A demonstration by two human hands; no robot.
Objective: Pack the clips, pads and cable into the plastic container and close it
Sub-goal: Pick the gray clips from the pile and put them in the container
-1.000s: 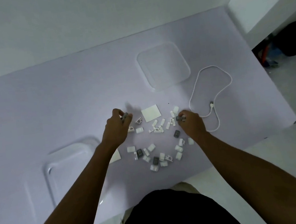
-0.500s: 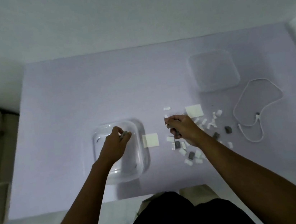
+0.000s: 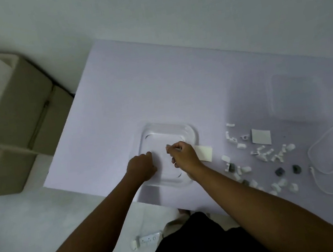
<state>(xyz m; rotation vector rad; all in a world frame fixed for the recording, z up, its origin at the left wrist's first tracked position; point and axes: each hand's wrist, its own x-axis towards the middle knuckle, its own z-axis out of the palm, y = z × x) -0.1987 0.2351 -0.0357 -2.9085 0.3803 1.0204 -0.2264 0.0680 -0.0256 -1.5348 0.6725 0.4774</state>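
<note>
The clear plastic container (image 3: 167, 128) sits open near the table's front edge. My right hand (image 3: 184, 156) hovers over its inside and pinches white clips, one poking out past the fingertips. My left hand (image 3: 142, 169) is at the container's left rim with fingers curled tight; what they grip is hidden. One pale pad (image 3: 205, 153) lies against the container's right side, another pad (image 3: 261, 136) further right. White clips (image 3: 266, 153) and grey clips (image 3: 279, 172) are scattered on the table. The white cable (image 3: 310, 156) lies looped at the right edge.
The clear lid (image 3: 297, 96) lies flat at the back right of the lilac table (image 3: 156, 89). A beige shelf unit (image 3: 10, 104) stands to the left of the table. A white power strip (image 3: 147, 239) lies on the floor by my legs.
My right hand has moved left from the clip pile to over the container. My left hand has shifted from the container's middle to its left rim. The view has swung left.
</note>
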